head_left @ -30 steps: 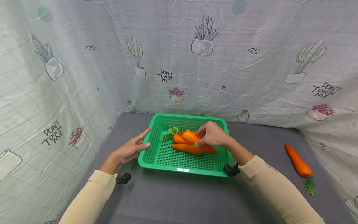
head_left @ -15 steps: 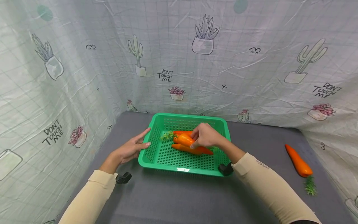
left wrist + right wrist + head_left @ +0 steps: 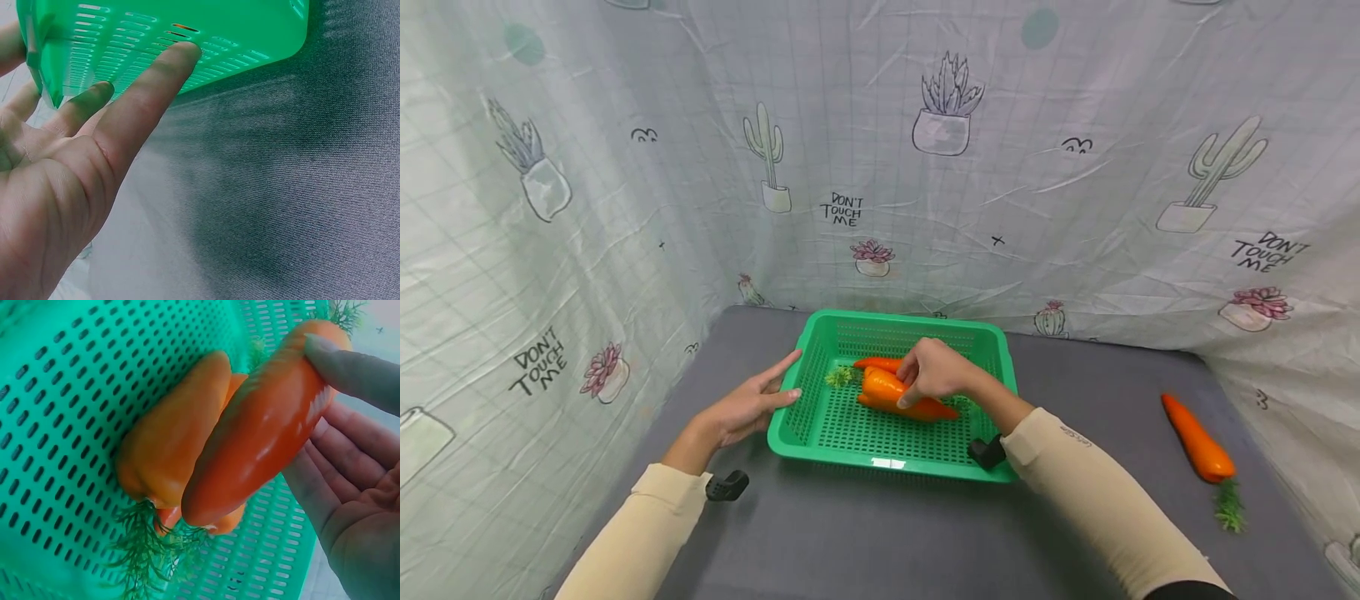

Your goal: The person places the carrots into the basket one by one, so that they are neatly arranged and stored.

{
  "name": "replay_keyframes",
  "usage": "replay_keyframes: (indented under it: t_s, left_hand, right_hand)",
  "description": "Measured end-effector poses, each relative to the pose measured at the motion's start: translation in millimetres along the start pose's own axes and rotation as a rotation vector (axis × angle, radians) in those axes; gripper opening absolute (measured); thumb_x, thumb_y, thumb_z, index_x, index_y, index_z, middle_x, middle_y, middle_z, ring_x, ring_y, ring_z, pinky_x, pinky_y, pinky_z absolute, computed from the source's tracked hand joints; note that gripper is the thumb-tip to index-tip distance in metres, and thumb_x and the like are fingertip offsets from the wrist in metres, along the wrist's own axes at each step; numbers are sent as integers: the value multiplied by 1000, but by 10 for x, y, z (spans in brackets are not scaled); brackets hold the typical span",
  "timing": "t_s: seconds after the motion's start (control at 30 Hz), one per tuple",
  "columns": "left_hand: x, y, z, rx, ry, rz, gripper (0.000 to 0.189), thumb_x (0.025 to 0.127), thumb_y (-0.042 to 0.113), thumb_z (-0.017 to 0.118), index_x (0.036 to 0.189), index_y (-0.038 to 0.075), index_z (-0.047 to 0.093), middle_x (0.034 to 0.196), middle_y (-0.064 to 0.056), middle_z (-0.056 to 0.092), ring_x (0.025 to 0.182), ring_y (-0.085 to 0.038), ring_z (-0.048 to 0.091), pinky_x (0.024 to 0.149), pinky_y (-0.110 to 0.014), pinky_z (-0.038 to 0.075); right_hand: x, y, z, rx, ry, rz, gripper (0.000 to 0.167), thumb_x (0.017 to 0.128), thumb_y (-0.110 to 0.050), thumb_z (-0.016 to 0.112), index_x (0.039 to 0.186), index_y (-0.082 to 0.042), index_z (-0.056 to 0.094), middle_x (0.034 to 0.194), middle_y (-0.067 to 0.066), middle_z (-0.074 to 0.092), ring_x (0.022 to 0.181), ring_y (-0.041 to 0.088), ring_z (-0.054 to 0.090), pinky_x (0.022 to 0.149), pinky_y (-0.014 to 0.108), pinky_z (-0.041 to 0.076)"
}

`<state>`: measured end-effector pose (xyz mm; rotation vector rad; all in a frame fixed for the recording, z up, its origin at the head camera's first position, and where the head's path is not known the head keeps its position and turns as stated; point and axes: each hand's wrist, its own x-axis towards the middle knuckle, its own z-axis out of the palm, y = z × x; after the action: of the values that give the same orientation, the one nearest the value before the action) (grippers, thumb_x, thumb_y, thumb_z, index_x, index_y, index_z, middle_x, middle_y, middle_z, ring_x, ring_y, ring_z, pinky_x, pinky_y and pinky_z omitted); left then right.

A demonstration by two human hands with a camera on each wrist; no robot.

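A green perforated plastic basket [image 3: 891,462] stands on the grey cloth with several orange toy carrots inside. My right hand [image 3: 936,368] reaches into it and grips one carrot [image 3: 269,425] between thumb and fingers. That carrot lies over the other carrots [image 3: 175,434], hiding parts of them. Green leafy tops [image 3: 147,550] show beside the pile. At the basket's left side is my left hand [image 3: 745,408], its fingers mostly straight against the outer wall and rim. In the left wrist view, one fingertip [image 3: 184,53] of it touches the slotted wall.
Another carrot [image 3: 1198,442] with a green top lies on the grey cloth [image 3: 880,542] far to the right. A pale curtain [image 3: 985,217] printed with cacti hangs at the back and both sides.
My right hand has moved left and lower in the basket with the carrot it grips. My left hand has stayed against the basket. The head view has shifted slightly.
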<state>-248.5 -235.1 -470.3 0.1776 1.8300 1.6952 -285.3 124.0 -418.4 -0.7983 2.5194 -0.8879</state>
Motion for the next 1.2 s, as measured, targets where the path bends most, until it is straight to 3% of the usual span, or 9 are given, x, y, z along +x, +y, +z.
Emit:
replay_keyframes:
  t_s: [0.27,0.5,0.77,0.93,1.0,1.2]
  left_hand:
    - [15,3,13,12,4,-6,83,105,32,64,164,54,9,177,-6,-15,157,-46,25,107,-53,54]
    - [-7,3,23,-3,-7,0,84,107,29,62,165,52,6,177,-8,-13,156,-47,28,105,-52,55]
    - [1,2,12,1,-9,2,83,107,30,62,165,51,6,176,-9,-16,157,-47,24,106,-51,54]
    - [-19,-5,4,-18,-17,-1,84,107,28,61,165,50,4,177,-9,-8,151,-44,40,102,-51,57]
    - [-27,-6,4,-31,-24,4,86,107,27,61,166,48,3,178,-9,-1,146,-40,48,102,-50,57]
    - [-30,-4,9,-48,-33,19,88,107,24,62,167,46,2,177,-11,10,138,-31,58,99,-49,59]
  right_hand:
    - [106,63,83,-41,-15,11,39,76,-18,95,108,-2,81,103,8,80,89,14,73,81,30,61]
    - [171,76,177,-89,-37,20,39,75,-18,95,108,-2,81,101,7,80,85,12,71,78,28,60]
    - [201,65,242,-148,-44,-11,37,75,-19,96,105,-2,82,97,6,81,82,10,70,79,28,61]
    - [232,70,303,-167,-56,-36,27,75,-21,96,85,-2,80,78,2,74,68,6,56,69,26,53]
    - [245,69,331,-175,-62,-36,28,75,-21,96,84,-2,79,80,3,75,70,8,57,69,28,54]
    - [271,48,383,-203,-78,5,35,75,-22,97,100,-4,81,105,7,80,95,19,72,85,36,62]
